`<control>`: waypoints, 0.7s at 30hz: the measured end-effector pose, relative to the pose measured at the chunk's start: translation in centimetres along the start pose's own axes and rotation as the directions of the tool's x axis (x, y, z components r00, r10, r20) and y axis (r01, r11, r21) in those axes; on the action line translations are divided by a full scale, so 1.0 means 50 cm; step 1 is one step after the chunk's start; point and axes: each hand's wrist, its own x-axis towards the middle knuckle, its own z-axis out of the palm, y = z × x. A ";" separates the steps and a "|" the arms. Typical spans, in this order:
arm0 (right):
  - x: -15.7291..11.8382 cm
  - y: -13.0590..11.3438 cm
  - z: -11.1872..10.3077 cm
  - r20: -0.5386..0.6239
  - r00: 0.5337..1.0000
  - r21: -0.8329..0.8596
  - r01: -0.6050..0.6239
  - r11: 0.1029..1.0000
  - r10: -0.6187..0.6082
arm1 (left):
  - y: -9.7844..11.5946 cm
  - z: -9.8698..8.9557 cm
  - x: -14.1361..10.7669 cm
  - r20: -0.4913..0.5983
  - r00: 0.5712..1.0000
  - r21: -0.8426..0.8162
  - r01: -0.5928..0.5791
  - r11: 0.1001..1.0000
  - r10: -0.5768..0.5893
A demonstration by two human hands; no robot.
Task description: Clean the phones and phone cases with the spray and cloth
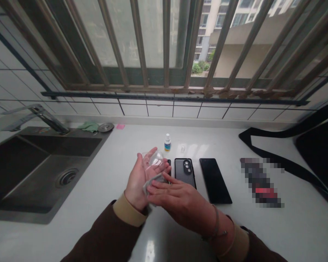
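Note:
A clear, see-through phone case (156,159) rests on the palm of my left hand (138,182), whose fingers point up and to the right. My right hand (177,200) presses a grey cloth (156,179) flat against the lower part of the case. Its fingers lie extended over the cloth. Just right of my hands are a dark phone case with a camera cutout (185,173) and a black phone (215,181). Another dark object (169,162) is mostly hidden behind my fingers. Beyond my hands stands a small white-capped bottle (167,142).
At the left is a dark sink (50,182) with a metal faucet (50,120), a green cloth (89,126) and a round metal strainer (105,127) behind it. A pixelated item (262,182) and a black strap (278,158) lie at the right. Window bars rise behind the counter.

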 end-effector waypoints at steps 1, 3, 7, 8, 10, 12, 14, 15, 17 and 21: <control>0.000 -0.001 -0.002 0.012 1.000 0.004 0.003 1.000 -0.003 | 0.009 -0.002 0.003 -0.013 0.999 -0.025 -0.044 0.999 0.043; -0.002 0.002 -0.005 -0.002 1.000 -0.031 -0.012 0.999 0.012 | 0.020 -0.003 0.006 -0.050 0.994 -0.055 -0.104 0.993 0.101; -0.011 0.019 -0.004 -0.094 0.991 -0.167 -0.111 0.980 0.096 | 0.014 0.006 -0.006 0.019 0.998 -0.002 -0.067 0.998 0.067; -0.013 0.022 -0.004 -0.123 0.985 -0.195 -0.144 0.970 0.121 | 0.007 0.008 -0.011 0.069 0.997 0.026 -0.037 0.999 0.035; -0.015 0.026 -0.004 -0.190 0.968 -0.238 -0.208 0.949 0.164 | -0.013 0.012 -0.019 0.156 0.986 0.109 0.040 0.993 -0.057; -0.016 0.027 -0.006 -0.246 0.949 -0.264 -0.260 0.929 0.196 | -0.034 0.013 -0.025 0.206 0.962 0.225 0.133 0.965 -0.180; -0.015 0.027 -0.009 -0.276 0.936 -0.263 -0.294 0.919 0.220 | -0.051 0.012 -0.028 0.245 0.927 0.342 0.192 0.920 -0.285; -0.014 0.027 -0.010 -0.279 0.929 -0.249 -0.313 0.917 0.241 | -0.055 0.011 -0.028 0.263 0.913 0.382 0.200 0.902 -0.313; -0.012 0.028 -0.013 -0.284 0.911 -0.192 -0.358 0.914 0.298 | -0.057 0.007 -0.028 0.286 0.900 0.427 0.187 0.885 -0.328; -0.012 0.033 -0.016 -0.329 0.849 -0.090 -0.464 0.881 0.413 | -0.041 0.004 -0.026 0.248 0.921 0.405 0.184 0.896 -0.302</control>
